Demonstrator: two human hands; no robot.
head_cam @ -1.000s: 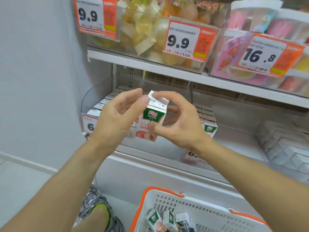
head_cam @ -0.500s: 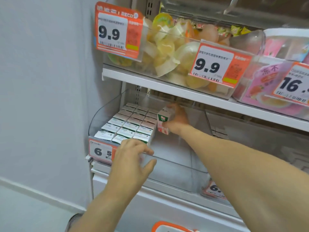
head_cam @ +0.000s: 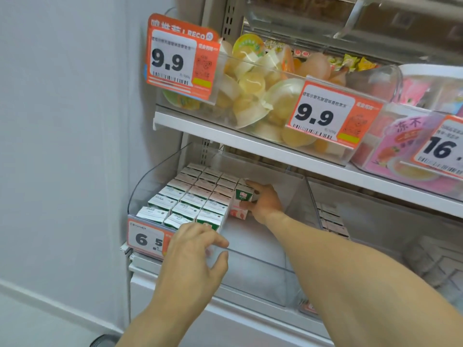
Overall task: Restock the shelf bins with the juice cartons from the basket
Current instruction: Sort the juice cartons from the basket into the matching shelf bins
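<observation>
You are setting a carton [head_cam: 243, 196] into the bin [head_cam: 160, 169] with your right hand [head_cam: 263, 204], fingers curled round its far side and gripping it, so that it is standing upright and touching the right edge of the packed block [head_cam: 193, 199] of cartons, near the bin's back. Your left hand [head_cam: 193, 256] is resting at the bin's front rim beside the price tag [head_cam: 145, 237], fingers loosely spread and holding nothing. The bin's left part is looking full while its right part is lying bare (the basket is out of view, so you cannot tell how many cartons are waiting), so I judge the restocking partway done.
</observation>
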